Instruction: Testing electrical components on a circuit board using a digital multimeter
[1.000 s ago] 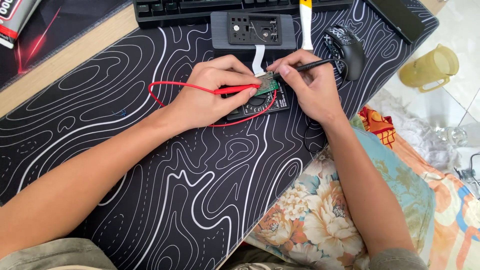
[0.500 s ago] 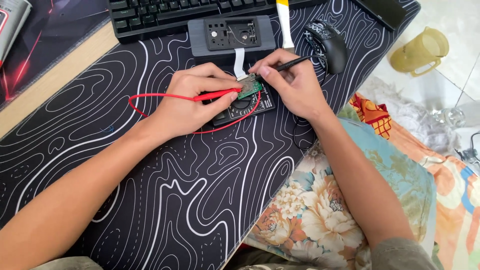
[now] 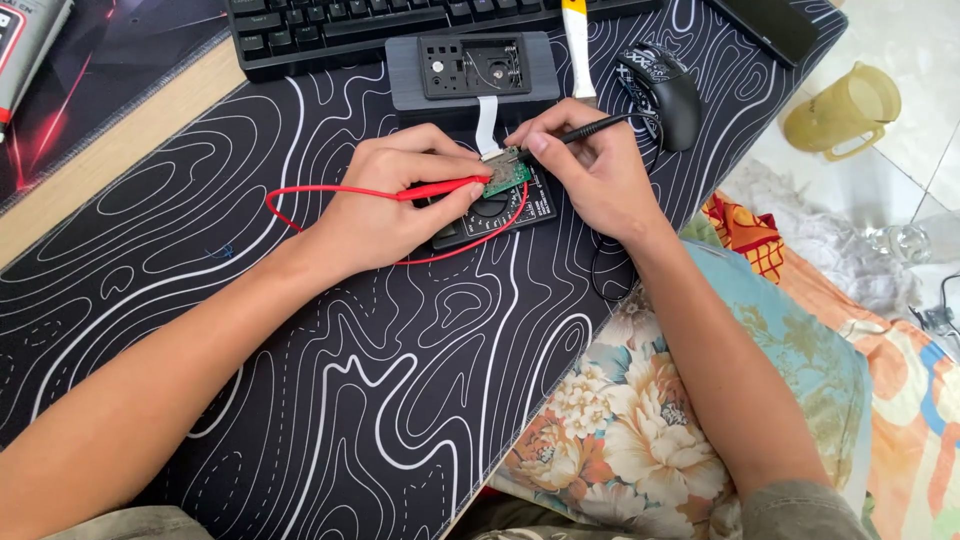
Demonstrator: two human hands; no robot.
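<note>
Probing step: left hand [image 3: 385, 205] fingers grip red probe [image 3: 440, 188], right hand [image 3: 590, 170] fingers grip black probe [image 3: 592, 127], tips apparently on board [image 3: 508, 172] between fingertips; next needs steady contact.

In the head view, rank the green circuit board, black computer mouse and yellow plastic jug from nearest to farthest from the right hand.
From the right hand, which holds a black probe:
1. Green circuit board, at its fingertips, just to the left in the picture.
2. Black computer mouse, just beyond the hand, up and right.
3. Yellow plastic jug, on the floor off the desk, far right.
</note>
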